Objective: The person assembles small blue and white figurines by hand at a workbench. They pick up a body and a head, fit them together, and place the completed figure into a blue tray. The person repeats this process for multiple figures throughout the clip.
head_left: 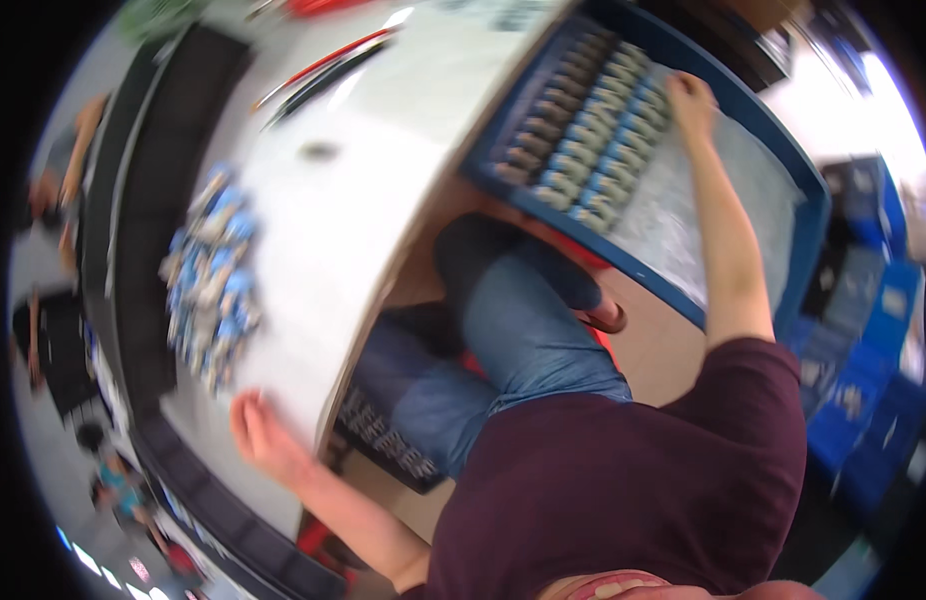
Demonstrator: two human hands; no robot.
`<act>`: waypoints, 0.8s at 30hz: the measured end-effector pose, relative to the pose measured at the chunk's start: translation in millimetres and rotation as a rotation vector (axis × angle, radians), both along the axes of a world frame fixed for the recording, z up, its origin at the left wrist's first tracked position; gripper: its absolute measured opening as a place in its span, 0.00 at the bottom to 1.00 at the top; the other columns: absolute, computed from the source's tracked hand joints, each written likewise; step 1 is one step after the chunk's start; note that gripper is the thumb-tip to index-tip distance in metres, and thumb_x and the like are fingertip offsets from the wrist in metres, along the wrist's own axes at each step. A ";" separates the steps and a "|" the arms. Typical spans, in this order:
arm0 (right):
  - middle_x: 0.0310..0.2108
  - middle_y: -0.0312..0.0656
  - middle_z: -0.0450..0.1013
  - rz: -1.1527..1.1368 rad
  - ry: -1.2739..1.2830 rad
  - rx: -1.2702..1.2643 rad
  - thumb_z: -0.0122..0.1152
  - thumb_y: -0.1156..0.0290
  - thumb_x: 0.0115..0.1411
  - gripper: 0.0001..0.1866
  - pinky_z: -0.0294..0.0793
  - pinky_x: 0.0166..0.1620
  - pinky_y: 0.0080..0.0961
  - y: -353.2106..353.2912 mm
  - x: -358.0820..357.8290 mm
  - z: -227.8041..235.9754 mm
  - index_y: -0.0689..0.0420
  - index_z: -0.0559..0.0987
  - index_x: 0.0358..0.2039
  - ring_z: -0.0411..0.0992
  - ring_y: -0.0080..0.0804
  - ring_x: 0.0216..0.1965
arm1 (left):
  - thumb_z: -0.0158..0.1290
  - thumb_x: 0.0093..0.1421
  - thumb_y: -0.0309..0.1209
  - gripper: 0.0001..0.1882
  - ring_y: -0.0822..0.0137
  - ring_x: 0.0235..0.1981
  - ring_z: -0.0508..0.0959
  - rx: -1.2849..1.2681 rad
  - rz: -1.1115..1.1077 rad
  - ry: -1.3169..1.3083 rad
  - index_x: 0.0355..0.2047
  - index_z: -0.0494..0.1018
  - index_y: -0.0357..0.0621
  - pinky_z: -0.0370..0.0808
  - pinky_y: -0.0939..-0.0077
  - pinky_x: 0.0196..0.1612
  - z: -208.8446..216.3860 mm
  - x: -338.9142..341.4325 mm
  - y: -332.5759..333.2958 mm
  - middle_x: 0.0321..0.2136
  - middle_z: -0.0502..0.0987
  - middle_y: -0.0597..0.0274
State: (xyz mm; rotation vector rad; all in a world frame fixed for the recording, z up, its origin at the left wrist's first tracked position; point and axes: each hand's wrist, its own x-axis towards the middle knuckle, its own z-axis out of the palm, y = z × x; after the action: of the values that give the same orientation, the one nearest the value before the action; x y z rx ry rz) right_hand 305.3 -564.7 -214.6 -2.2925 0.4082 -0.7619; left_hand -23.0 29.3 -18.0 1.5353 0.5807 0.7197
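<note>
My right hand [691, 98] reaches into a blue tray [818, 205], at the far end of the rows of small parts. Its fingers are bent down and close together; whatever they grip is hidden. The parts [589, 135] stand in tidy rows, some dark brown, others pale with blue. Beside them a clear plastic sheet [753, 190] lines the tray. My left hand [268, 435] hovers at the near part of the white table [333, 230], close to a loose pile of blue and beige parts [215, 280]. Motion smears its fingers.
A red pen-like tool [323, 68] and a black one [328, 85] lie at the table's far side. Dark rail-like edging [153, 230] runs along the left. Blue bins [858, 380] stand at right. Beneath the table is a black crate [383, 440]. Other people are at far left.
</note>
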 end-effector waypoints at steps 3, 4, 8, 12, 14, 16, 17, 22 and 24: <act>0.36 0.40 0.74 0.153 -0.205 0.166 0.61 0.69 0.52 0.12 0.69 0.43 0.22 45.2 -28.3 58.8 0.57 0.78 0.38 0.71 0.25 0.38 | 0.47 0.57 0.19 0.10 0.67 0.38 0.74 0.125 0.021 0.029 0.39 0.71 0.32 0.72 0.77 0.43 -0.7 11.3 -17.3 0.37 0.74 0.55; 0.37 0.41 0.74 0.266 -0.257 0.308 0.59 0.73 0.54 0.12 0.68 0.44 0.18 55.8 -36.2 69.3 0.61 0.76 0.39 0.71 0.24 0.39 | 0.47 0.56 0.18 0.09 0.68 0.37 0.75 0.234 0.040 0.054 0.38 0.72 0.32 0.72 0.79 0.42 2.9 15.9 -21.2 0.36 0.74 0.56; 0.37 0.41 0.72 0.643 -0.214 0.510 0.52 0.80 0.56 0.12 0.69 0.45 0.18 146.3 -95.7 123.9 0.64 0.71 0.42 0.70 0.24 0.38 | 0.49 0.56 0.20 0.08 0.71 0.37 0.74 0.492 -0.028 -0.091 0.36 0.73 0.32 0.71 0.82 0.42 28.7 28.8 -25.1 0.35 0.75 0.59; 0.35 0.40 0.72 1.184 -0.140 0.516 0.55 0.84 0.51 0.10 0.70 0.39 0.18 250.1 -156.5 166.6 0.64 0.73 0.36 0.70 0.23 0.34 | 0.53 0.54 0.25 0.09 0.72 0.33 0.75 0.592 -0.066 0.054 0.36 0.73 0.36 0.71 0.81 0.37 54.2 53.8 -24.7 0.33 0.76 0.61; 0.32 0.42 0.73 1.394 -0.307 0.342 0.57 0.86 0.48 0.11 0.71 0.36 0.18 300.5 -173.2 195.4 0.63 0.75 0.33 0.71 0.25 0.31 | 0.56 0.51 0.28 0.10 0.70 0.30 0.75 0.885 -0.048 0.184 0.34 0.74 0.38 0.72 0.79 0.33 52.6 67.9 -30.0 0.31 0.76 0.60; 0.30 0.42 0.73 1.516 -0.359 0.358 0.57 0.86 0.46 0.12 0.71 0.33 0.18 342.1 -180.4 211.9 0.63 0.75 0.34 0.70 0.24 0.28 | 0.58 0.49 0.32 0.12 0.66 0.28 0.75 1.115 -0.010 0.286 0.31 0.74 0.38 0.72 0.76 0.31 47.9 77.9 -39.3 0.29 0.76 0.57; 0.30 0.42 0.73 1.545 -0.339 0.395 0.57 0.85 0.46 0.12 0.71 0.32 0.18 359.4 -182.3 220.4 0.62 0.75 0.34 0.70 0.23 0.27 | 0.59 0.47 0.34 0.13 0.64 0.27 0.75 1.197 0.022 0.322 0.30 0.74 0.38 0.72 0.74 0.30 43.8 81.2 -43.1 0.28 0.75 0.56; 0.33 0.44 0.73 1.374 0.076 0.551 0.57 0.75 0.52 0.17 0.72 0.31 0.21 421.1 -177.0 219.1 0.63 0.70 0.44 0.71 0.25 0.27 | 0.59 0.46 0.34 0.13 0.61 0.25 0.76 0.999 0.028 0.254 0.28 0.73 0.38 0.72 0.71 0.28 26.2 74.9 -32.5 0.25 0.74 0.55; 0.32 0.46 0.73 1.358 0.215 0.509 0.58 0.71 0.54 0.20 0.72 0.30 0.21 430.2 -177.8 217.0 0.63 0.67 0.46 0.72 0.27 0.27 | 0.59 0.45 0.31 0.12 0.63 0.24 0.76 0.821 0.004 0.113 0.29 0.73 0.38 0.72 0.73 0.27 28.0 66.2 -38.6 0.25 0.74 0.56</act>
State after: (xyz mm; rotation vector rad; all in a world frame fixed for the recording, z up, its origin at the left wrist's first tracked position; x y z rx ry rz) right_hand 127.4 -134.5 2.5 -1.6111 -0.7535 0.2649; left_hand 43.3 -9.3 10.0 2.3418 0.3786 0.9398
